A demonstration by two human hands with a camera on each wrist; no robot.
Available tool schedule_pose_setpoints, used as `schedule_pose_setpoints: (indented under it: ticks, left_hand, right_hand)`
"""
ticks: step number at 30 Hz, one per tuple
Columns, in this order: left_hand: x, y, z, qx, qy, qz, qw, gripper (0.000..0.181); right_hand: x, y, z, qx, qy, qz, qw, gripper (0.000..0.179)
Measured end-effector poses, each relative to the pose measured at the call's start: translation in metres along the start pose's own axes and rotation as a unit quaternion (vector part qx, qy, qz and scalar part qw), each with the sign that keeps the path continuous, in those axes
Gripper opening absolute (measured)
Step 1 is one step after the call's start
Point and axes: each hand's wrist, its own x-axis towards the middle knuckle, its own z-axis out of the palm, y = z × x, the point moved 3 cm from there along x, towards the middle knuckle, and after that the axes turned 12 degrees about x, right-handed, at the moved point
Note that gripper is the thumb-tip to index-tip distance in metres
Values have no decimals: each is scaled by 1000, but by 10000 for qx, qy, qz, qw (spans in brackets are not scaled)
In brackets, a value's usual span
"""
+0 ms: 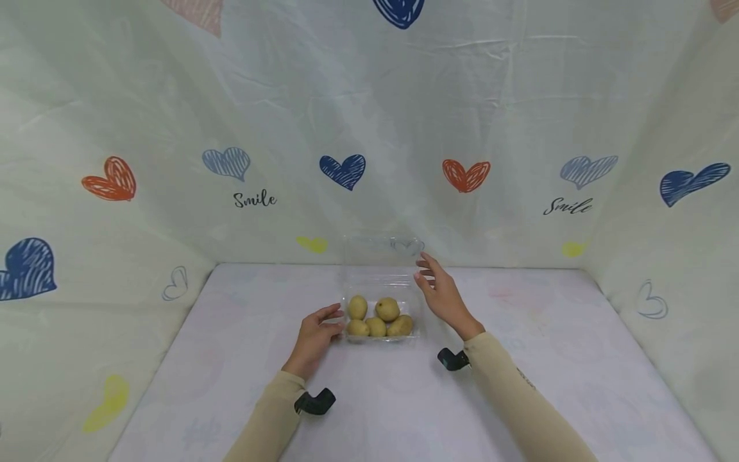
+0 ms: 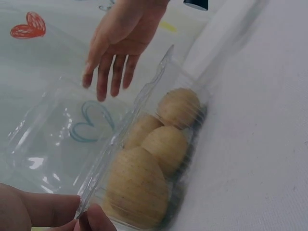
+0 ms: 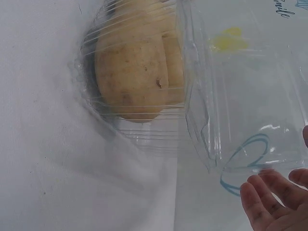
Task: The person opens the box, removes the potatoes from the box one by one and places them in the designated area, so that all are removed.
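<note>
Clear box (image 1: 381, 338) lies between left hand (image 1: 314, 339), pinching its rim (image 2: 107, 156), and loose-fingered right hand (image 1: 444, 295), perhaps touching lid (image 3: 255, 101).

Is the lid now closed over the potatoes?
No, the lid stands raised at the back of the box, leaving the potatoes uncovered.

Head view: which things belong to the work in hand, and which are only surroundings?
Work in hand: clear container, its open lid, potatoes, the person's left hand and right hand.

Surroundings: white table, heart-printed sheet, black wrist devices.
</note>
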Motion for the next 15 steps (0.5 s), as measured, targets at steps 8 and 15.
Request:
schedule_pose_setpoints:
  ticks: [8, 15]
  left_hand:
    - [-1, -1, -1, -13, 31, 8, 10000, 49]
    - [0, -2, -1, -24, 62, 81, 9999, 48]
  right_hand:
    - [3, 4, 0, 36, -178, 163, 9997, 60]
    - [6, 6, 1, 123, -259, 374, 9989, 63]
